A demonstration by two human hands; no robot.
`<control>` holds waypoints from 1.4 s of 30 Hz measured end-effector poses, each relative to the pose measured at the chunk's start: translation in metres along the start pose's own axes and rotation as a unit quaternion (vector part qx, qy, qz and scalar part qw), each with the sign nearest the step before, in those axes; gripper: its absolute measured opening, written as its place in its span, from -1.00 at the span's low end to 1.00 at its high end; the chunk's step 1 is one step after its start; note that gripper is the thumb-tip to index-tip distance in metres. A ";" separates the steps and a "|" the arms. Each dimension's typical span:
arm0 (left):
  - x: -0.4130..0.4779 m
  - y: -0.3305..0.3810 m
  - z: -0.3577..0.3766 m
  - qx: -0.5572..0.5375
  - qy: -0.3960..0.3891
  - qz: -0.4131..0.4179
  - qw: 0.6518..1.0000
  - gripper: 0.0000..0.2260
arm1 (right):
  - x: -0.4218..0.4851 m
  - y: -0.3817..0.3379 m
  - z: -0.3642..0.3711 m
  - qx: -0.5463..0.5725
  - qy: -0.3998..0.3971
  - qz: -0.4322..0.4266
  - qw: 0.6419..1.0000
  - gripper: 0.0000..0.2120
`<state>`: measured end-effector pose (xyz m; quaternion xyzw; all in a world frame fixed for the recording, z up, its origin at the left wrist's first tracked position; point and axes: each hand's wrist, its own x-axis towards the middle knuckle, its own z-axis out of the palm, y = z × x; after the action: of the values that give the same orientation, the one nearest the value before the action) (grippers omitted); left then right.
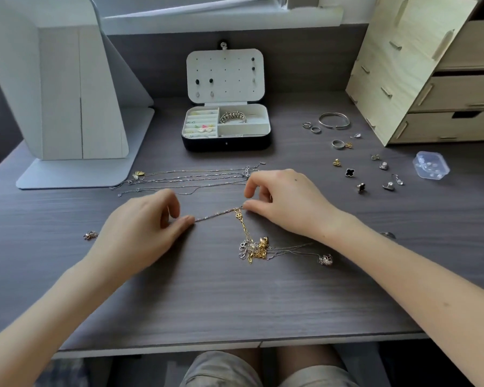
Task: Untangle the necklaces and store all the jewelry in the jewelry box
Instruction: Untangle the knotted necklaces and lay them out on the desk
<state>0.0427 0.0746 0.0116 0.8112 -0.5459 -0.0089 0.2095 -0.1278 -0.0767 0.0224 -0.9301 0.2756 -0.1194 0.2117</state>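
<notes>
A thin silver chain (217, 214) is stretched between my two hands above the desk. My left hand (146, 222) pinches its left end and my right hand (282, 201) pinches its right end. A gold chain (242, 226) hangs off it down into a tangled heap of gold and silver necklaces (256, 250). Several straightened necklaces (190, 177) lie side by side behind my hands. The open jewelry box (226, 143) stands at the back centre, with a bracelet and small earrings in its compartments.
Rings, a bangle (334, 120) and several earrings (349, 172) are scattered at the right, beside a small clear plastic box (430, 164). A wooden drawer unit (430, 79) stands back right, a white stand (76, 107) back left. A small pendant (90, 235) lies left.
</notes>
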 end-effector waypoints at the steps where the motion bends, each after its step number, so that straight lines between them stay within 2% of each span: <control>1: 0.000 -0.004 0.000 0.011 0.012 0.000 1.000 -0.77 | 0.003 0.001 0.002 -0.005 0.003 0.003 1.000 -0.86; 6: 0.017 -0.019 0.002 0.014 0.044 0.018 0.999 -0.78 | 0.013 0.004 0.006 -0.033 0.037 0.017 0.999 -0.87; 10: 0.027 -0.014 0.005 0.007 0.056 0.048 0.997 -0.82 | 0.007 0.009 -0.003 -0.004 0.047 0.028 0.998 -0.90; 13: 0.021 0.008 0.007 -0.033 0.053 0.126 0.990 -0.87 | -0.008 0.017 -0.021 0.048 0.011 0.023 0.999 -0.90; 17: 0.006 0.041 0.016 -0.097 -0.026 0.263 0.960 -0.82 | -0.037 0.017 -0.033 0.107 -0.065 -0.009 0.992 -0.87; 19: 0.001 0.046 0.021 -0.088 -0.034 0.311 0.946 -0.82 | -0.049 0.014 -0.032 0.086 -0.072 -0.023 0.993 -0.86; 21: -0.001 0.046 0.024 -0.080 -0.034 0.331 0.940 -0.84 | -0.060 0.013 -0.031 0.019 -0.069 -0.047 0.996 -0.83; 24: -0.003 0.042 0.027 -0.074 -0.050 0.346 0.934 -0.82 | -0.075 0.017 -0.039 -0.045 -0.056 -0.037 0.997 -0.80; 27: -0.004 0.034 0.028 -0.062 -0.058 0.349 0.933 -0.78 | -0.084 0.024 -0.044 -0.061 -0.086 -0.011 0.994 -0.79; 35: -0.014 0.022 0.026 0.017 -0.071 0.298 0.952 -0.62 | -0.098 0.034 -0.049 -0.032 -0.134 -0.021 0.990 -0.81; 39: -0.018 0.022 0.025 0.036 -0.068 0.273 0.959 -0.57 | -0.093 0.035 -0.051 -0.029 -0.159 -0.038 0.986 -0.75; 42: -0.021 0.021 0.025 0.034 -0.066 0.265 0.961 -0.57 | -0.079 0.027 -0.047 0.013 -0.110 -0.044 0.993 -0.73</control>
<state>0.0093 0.0783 -0.0082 0.6419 -0.7538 0.0121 0.1403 -0.2208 -0.0679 0.0435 -0.9459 0.2081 -0.0295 0.2473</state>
